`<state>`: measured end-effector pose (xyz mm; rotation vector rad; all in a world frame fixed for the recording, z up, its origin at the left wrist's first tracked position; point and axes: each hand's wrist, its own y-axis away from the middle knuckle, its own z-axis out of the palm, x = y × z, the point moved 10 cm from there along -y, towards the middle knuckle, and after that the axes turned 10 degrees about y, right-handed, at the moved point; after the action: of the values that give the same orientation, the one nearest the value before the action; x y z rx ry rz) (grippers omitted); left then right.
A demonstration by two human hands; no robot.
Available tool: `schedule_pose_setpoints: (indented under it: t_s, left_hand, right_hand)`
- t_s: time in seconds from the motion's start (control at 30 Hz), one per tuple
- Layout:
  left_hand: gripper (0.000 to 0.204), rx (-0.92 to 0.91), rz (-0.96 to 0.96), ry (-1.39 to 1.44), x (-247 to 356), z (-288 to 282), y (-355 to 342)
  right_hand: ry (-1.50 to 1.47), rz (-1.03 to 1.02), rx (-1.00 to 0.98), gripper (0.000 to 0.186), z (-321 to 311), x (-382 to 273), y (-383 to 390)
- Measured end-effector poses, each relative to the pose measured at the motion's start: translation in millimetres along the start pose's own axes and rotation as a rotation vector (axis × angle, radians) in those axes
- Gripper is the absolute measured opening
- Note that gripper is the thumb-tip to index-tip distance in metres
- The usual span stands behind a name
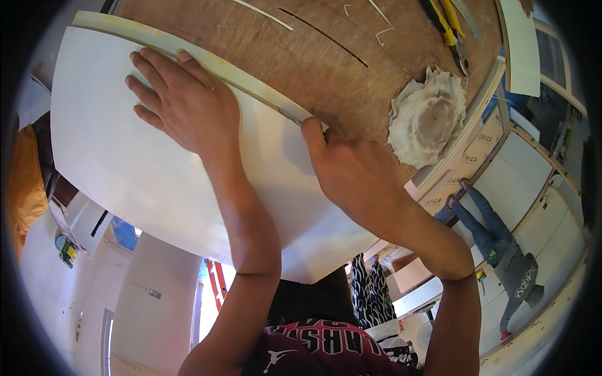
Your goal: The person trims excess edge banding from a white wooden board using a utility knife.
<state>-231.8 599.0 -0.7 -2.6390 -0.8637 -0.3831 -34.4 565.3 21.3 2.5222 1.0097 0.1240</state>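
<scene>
Left hand spread flat, fingers apart, pinning white laminate sheet over plywood board | right hand curled closed, thumb pressing the sheet's edge strip, seemingly to seat it | crumpled rag, yellow-handled pliers on the plywood beyond the strip

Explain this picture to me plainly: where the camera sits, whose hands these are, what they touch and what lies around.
One wide-angle camera on a person's head takes this picture, so straight edges bend. The two bare arms coming from below are that person's own. The left hand presses flat on a white sheet along its pale edge strip. The right hand has its thumb at the strip's end. The sheet lies against a brown plywood board, with a crumpled rag and yellow-handled pliers. Another person shows at right.
</scene>
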Motion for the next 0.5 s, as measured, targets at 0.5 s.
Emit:
schedule_pose_setpoints:
  t_s: [0.5]
  left_hand:
    - [0.061, 0.024, 0.033, -0.004, -5.6, 0.7, -3.5]
  right_hand:
    - [-0.271, 0.119, -0.407, 0.016, 47.1, 42.7, 72.3]
